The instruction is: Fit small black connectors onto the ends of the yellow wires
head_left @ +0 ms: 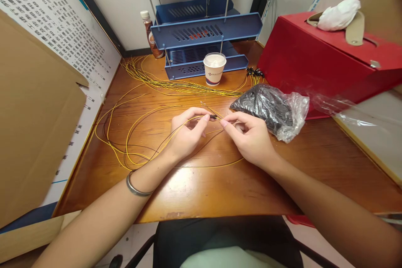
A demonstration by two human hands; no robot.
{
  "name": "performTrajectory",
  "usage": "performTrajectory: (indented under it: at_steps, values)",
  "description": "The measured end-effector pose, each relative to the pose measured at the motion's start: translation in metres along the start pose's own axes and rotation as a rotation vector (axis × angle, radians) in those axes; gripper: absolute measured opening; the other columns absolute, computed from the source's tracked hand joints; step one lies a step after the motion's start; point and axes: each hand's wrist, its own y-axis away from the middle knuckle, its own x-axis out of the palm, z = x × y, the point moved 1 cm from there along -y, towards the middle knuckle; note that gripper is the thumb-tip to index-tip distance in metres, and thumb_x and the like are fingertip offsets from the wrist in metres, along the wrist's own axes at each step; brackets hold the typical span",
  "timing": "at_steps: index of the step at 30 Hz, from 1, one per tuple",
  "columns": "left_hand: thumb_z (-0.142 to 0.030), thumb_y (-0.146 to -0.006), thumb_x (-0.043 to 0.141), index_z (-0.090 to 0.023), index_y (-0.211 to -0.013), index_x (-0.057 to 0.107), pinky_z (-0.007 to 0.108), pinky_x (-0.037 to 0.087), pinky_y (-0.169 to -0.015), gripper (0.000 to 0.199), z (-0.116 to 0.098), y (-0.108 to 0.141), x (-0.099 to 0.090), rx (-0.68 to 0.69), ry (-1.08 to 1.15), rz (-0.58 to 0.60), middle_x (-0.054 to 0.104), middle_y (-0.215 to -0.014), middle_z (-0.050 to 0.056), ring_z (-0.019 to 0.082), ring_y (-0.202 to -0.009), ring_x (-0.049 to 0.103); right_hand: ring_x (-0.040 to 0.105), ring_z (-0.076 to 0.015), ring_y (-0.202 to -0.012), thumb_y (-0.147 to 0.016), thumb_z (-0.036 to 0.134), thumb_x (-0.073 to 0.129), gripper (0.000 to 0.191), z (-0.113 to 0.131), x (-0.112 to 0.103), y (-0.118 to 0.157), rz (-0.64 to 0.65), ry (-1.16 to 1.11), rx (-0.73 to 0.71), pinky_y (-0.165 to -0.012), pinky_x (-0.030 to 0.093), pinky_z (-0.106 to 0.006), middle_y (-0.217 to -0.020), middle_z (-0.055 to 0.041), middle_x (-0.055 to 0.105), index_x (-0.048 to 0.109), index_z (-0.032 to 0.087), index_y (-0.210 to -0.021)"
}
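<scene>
Over the middle of the wooden table, my left hand [188, 132] pinches a small black connector [213, 117] between thumb and fingers. A yellow wire and a dark wire trail from that hand in loose loops [127, 138] to the left. Close by on the right, my right hand [249, 134] is closed, thumb against forefinger, on a thin yellow wire [219, 118] close to the connector. One thin wire end [202, 103] sticks up just beyond the hands. Whether the wire sits inside the connector is too small to tell.
A long bundle of yellow and black wires [176, 86] lies behind, with black connectors [255, 74] at its right end. Nearby are a plastic bag of black parts [266, 106], a paper cup [215, 69], a blue rack [204, 31], a bottle [150, 35] and a red box [314, 58].
</scene>
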Motion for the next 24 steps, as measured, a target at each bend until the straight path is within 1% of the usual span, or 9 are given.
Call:
performTrajectory:
  at_steps: [7,11,14,19,24]
  values:
    - [-0.029,-0.087,0.073,-0.014,-0.087,0.072,0.016,0.052,-0.047,0.015,-0.0007,0.0009,0.0003,-0.016,-0.017,0.027,0.078,-0.082,0.006,0.008,-0.051,0.063,0.035,-0.0069,-0.046,-0.089,0.031,0.065,0.018,-0.0011,0.0007,-0.0009,0.007,0.0,-0.003,-0.046,0.024,-0.027,-0.066,0.0014,0.062,0.075,0.016,-0.084]
    - [-0.03,-0.087,0.073,-0.015,-0.087,0.073,0.016,0.054,-0.049,0.015,0.0,0.0017,0.0005,-0.025,-0.024,0.05,0.078,-0.081,0.005,0.007,-0.049,0.062,0.036,-0.007,-0.047,-0.089,0.031,0.065,0.018,-0.0012,0.001,-0.0005,0.014,-0.001,-0.002,-0.047,0.025,-0.027,-0.069,0.0007,0.063,0.075,0.016,-0.085]
    - [-0.033,-0.087,0.074,-0.015,-0.086,0.073,0.018,0.054,-0.048,0.019,0.0004,0.0016,0.0005,-0.016,-0.018,0.028,0.079,-0.082,0.007,0.01,-0.053,0.066,0.035,-0.0071,-0.048,-0.089,0.032,0.066,0.019,-0.0003,0.0011,0.0,0.018,-0.005,0.01,-0.047,0.025,-0.027,-0.07,0.0001,0.065,0.075,0.016,-0.086]
    - [-0.038,-0.088,0.074,-0.015,-0.088,0.073,0.019,0.054,-0.048,0.023,0.0044,0.0007,-0.001,0.003,0.011,-0.009,0.079,-0.082,0.008,0.016,-0.067,0.073,0.035,-0.0072,-0.047,-0.088,0.033,0.067,0.018,0.0013,0.0006,-0.0002,0.003,-0.008,0.018,-0.046,0.025,-0.027,-0.067,0.0008,0.063,0.074,0.017,-0.085]
    - [-0.037,-0.09,0.072,-0.015,-0.09,0.073,0.018,0.054,-0.048,0.022,0.0049,0.0005,-0.0017,0.014,-0.004,-0.008,0.079,-0.083,0.008,0.016,-0.068,0.074,0.034,-0.0073,-0.046,-0.088,0.033,0.067,0.018,0.0014,-0.0005,-0.0003,-0.004,-0.006,0.014,-0.046,0.024,-0.027,-0.062,0.0024,0.058,0.074,0.017,-0.084]
